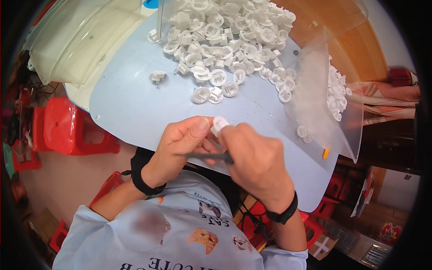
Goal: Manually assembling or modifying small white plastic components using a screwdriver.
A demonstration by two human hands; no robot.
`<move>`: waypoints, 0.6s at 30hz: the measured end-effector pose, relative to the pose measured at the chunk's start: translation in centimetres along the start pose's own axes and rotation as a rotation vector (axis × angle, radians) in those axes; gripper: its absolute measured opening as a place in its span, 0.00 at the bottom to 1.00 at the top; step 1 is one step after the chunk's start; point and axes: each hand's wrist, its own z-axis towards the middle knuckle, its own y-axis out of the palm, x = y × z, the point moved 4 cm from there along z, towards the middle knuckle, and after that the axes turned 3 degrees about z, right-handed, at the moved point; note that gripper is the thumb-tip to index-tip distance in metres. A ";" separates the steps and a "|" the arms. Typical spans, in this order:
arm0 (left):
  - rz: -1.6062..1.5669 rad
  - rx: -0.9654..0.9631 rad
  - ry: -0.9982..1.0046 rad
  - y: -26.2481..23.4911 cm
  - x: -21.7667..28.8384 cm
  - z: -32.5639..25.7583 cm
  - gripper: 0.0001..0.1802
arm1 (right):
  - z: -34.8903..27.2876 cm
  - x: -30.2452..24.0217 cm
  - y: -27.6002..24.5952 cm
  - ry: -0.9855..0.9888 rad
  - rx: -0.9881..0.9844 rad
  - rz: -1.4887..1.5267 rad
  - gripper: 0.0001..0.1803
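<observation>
Close to the table's near edge, my left hand point(182, 137) pinches a small round white plastic part point(219, 124) between thumb and fingers. My right hand point(256, 157) is closed and presses up against the same part, its fingertips hidden behind the knuckles. A slim dark tool point(204, 156) sticks out of the right fist toward the left palm; its exact kind I cannot make out. Beyond both hands lies a big heap of like white parts point(218, 49), several of them loose at its near side. One part point(157, 76) sits apart on the left.
A clear plastic bin point(310, 85) lies on the right of the light blue tabletop point(130, 99), with more white pieces point(336, 90) behind its wall. A small orange-yellow object point(325, 153) is near the right edge. Red stools point(74, 126) stand on the floor at left.
</observation>
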 end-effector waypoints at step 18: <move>0.031 0.017 0.100 0.5 0.0 0.2 0.23 | -3.2 2.3 1.8 0.757 -0.013 0.719 0.08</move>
